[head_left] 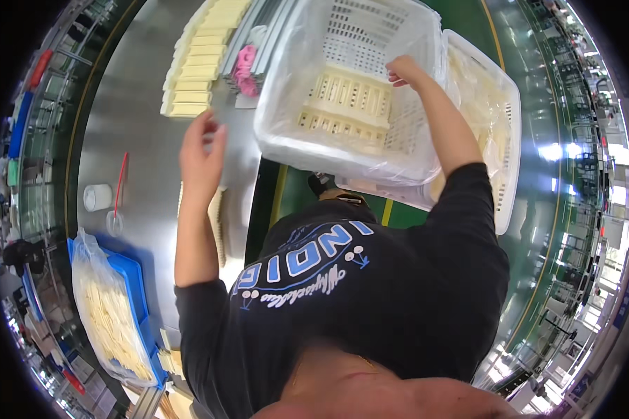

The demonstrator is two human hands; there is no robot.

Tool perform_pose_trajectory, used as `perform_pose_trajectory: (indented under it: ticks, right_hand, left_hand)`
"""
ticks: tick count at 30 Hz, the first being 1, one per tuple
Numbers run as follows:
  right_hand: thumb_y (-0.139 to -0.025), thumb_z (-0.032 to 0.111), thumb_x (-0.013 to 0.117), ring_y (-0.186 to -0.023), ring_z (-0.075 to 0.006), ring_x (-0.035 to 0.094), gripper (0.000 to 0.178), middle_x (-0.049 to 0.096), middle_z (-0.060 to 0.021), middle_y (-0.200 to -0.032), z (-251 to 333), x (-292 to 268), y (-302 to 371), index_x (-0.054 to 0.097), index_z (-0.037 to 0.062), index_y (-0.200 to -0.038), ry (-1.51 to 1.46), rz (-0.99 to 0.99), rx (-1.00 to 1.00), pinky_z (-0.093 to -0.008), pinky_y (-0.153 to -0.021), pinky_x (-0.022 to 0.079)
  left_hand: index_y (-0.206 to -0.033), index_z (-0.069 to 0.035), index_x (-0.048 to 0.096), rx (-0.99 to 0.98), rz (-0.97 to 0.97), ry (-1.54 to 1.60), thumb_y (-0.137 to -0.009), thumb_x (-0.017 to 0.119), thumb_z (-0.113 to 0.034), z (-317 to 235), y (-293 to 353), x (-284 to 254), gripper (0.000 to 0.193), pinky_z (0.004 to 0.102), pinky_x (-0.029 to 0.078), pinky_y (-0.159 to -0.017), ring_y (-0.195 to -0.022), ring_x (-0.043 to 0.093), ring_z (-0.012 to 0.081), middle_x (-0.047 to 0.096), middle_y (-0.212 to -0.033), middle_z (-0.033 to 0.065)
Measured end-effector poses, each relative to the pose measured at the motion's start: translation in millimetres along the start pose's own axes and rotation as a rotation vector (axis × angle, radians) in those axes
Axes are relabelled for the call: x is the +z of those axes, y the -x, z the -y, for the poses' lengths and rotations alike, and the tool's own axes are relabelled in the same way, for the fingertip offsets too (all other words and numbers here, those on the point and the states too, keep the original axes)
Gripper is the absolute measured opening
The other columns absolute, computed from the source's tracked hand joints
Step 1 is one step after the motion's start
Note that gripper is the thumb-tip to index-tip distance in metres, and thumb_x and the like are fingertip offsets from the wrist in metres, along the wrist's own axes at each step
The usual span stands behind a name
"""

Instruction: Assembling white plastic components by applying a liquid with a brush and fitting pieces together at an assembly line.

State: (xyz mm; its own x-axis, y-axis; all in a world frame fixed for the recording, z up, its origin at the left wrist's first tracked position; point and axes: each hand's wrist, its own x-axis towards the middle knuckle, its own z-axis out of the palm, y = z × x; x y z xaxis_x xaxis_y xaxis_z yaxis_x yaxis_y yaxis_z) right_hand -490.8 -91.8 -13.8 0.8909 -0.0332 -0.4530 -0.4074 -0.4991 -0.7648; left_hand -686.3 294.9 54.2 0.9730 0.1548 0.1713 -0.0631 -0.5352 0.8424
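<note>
Above the lined white crate, right hand curled, hold unclear | left hand half-open, seemingly empty, near cream strips | likely reaching; grasping needs closer fingers

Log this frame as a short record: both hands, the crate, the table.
Left hand: nothing visible in it; near the row of cream ribbed blocks
Right hand: fingers curled, above the white perforated plastic crate; grip unclear
Crate contents: cream slotted pieces
Between row and crate: crumpled pink bundle
Grey metal table: lower left, blue plastic tray with bagged cream strips
</note>
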Motion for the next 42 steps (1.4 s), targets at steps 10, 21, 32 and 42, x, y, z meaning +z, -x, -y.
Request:
perform_pose_trajectory:
  ticks: [10,21,32,42]
  right_hand:
    - [-0.074,0.022,0.050,-0.112,-0.0316,0.039,0.052,0.039,-0.0194,-0.122,-80.5,81.5,-82.6,0.038,-0.0035,-0.118,0.490,-0.241,0.454,-0.0366,-0.091,0.035]
    - [-0.067,0.015,0.057,-0.106,-0.0309,0.038,0.057,0.041,-0.0207,-0.111,-131.6,118.6,-94.6,0.030,-0.0041,-0.114,0.285,-0.579,0.601,-0.0391,-0.090,0.029]
    - [-0.065,0.014,0.060,-0.105,-0.0326,0.037,0.067,0.035,-0.0210,-0.113,-152.4,136.3,-108.5,0.022,-0.0046,-0.118,0.377,-0.634,0.566,-0.0412,-0.090,0.028]
    - [-0.066,0.012,0.059,-0.106,-0.0315,0.036,0.065,0.036,-0.0199,-0.114,-164.0,130.8,-101.1,0.022,-0.0046,-0.117,0.326,-0.651,0.515,-0.0395,-0.092,0.028]
  left_hand:
    - [-0.111,0.004,0.047,-0.139,0.916,-0.604,-0.074,0.053,-0.034,0.0,-150.3,267.7,0.053,0.0374,0.038,-0.087,-0.101,0.049,0.0321,0.051,-0.110,0.0206]
    - [-0.110,-0.001,0.043,-0.081,0.545,-1.035,-0.075,0.049,-0.016,65.1,-130.8,341.4,0.039,0.0366,0.036,-0.083,-0.103,0.044,0.0292,0.046,-0.108,0.0188]
    - [-0.094,-0.007,0.062,-0.237,0.999,-1.342,-0.076,0.051,-0.016,91.7,-170.4,297.3,0.023,0.0346,0.044,-0.074,-0.093,0.056,0.0247,0.058,-0.101,0.0125]
    - [-0.100,0.000,0.048,-0.110,0.527,-1.034,-0.071,0.057,-0.024,99.2,-165.1,326.4,0.038,0.0383,0.042,-0.078,-0.101,0.048,0.0273,0.050,-0.105,0.0184]
